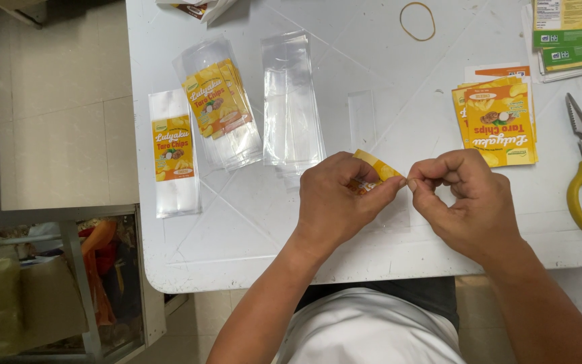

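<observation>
Left hand [337, 199] pinches a yellow label [370, 174] between thumb and fingers; right hand [465, 195] — fingertips closed together — nips its near corner. Peeling is best done slowly, backing held taut. Beyond the fingers: clear sleeves [291, 101], label stack [498, 121].

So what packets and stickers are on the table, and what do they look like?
Yellow label: pinched between both hands, table centre.
Labelled clear bag: far left, yellow label.
Labelled bag pile: beside it, tilted.
Empty clear bags: middle.
Yellow label stack: right.
Green-and-yellow sheets: top right corner.
</observation>
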